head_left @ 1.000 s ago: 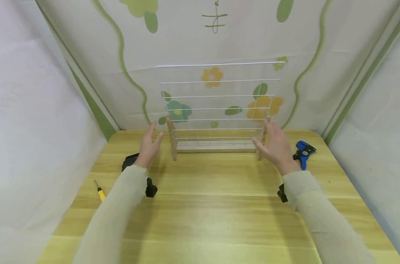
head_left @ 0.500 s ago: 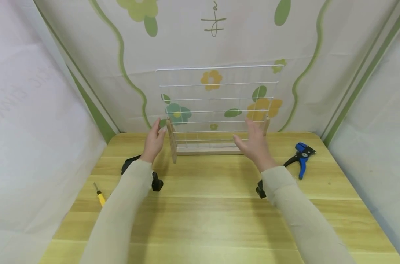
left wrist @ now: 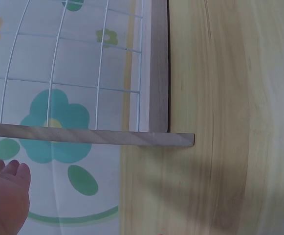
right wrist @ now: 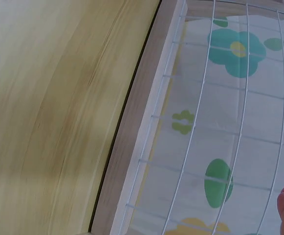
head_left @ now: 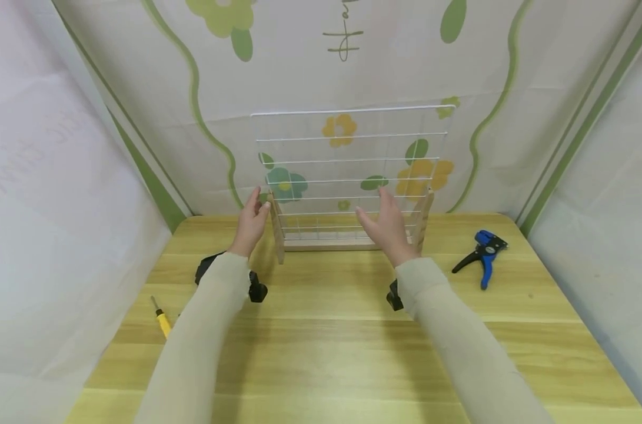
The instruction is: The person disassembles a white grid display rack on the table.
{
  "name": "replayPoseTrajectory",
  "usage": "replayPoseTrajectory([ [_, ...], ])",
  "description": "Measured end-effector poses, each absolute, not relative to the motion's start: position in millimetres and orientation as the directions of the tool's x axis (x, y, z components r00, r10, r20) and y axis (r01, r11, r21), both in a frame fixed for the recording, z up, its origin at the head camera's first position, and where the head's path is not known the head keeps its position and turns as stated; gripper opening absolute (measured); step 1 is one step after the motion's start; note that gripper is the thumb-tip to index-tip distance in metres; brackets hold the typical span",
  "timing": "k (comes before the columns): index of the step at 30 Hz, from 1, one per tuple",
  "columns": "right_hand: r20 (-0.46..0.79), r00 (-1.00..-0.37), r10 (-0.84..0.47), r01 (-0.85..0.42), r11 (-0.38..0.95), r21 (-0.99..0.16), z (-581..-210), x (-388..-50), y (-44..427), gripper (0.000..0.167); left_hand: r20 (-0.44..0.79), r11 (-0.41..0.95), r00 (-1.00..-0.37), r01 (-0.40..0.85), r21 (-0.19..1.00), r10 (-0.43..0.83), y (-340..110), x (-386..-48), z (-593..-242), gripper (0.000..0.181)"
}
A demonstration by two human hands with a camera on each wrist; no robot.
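Wire rack [head_left: 347, 181] stands in a wooden frame [head_left: 326, 248] toward the tabletop's [head_left: 326, 359] back. Fingers loosely extended, the left hand [head_left: 252, 225] is beside it; the right hand [head_left: 389, 227], likewise, blocks part of it. Blue-black pliers [head_left: 489, 249] lie right, a yellow screwdriver [head_left: 163, 324] left; a sleeve [head_left: 199, 330] partly covers a black object [head_left: 205, 266].

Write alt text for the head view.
A white wire grid stands in a wooden stand on a table, a person's left hand beside its left end and right hand in front. A yellow screwdriver lies left, a blue plier-like tool right.
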State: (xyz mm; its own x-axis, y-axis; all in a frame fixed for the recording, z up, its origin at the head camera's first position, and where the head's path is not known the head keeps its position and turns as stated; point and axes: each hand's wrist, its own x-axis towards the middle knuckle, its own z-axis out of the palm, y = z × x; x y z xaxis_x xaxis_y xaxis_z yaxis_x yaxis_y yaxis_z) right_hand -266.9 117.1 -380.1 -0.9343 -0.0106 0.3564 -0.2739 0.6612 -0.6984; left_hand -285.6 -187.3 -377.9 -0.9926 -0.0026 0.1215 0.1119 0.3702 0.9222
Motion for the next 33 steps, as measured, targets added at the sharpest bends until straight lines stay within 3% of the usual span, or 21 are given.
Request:
replayPoseTrajectory([
  [22,0.315,-0.942,0.114,-0.224,0.485,-0.845,-379,-293,80,0.07,0.122,0.225,-0.993,0.119,0.967,0.0,-173,-304,-386,0.048],
  [28,0.254,-0.953,0.165,-0.176,0.383,-0.907,-379,-297,68,0.071,0.118,0.177,-0.992,0.107,0.978,-0.052,-176,-306,-388,0.046],
  [33,0.213,-0.953,0.213,-0.122,0.372,-0.92,-377,-303,63,0.071,0.13,0.165,-0.991,0.123,0.979,-0.034,-176,-307,-388,0.044],
])
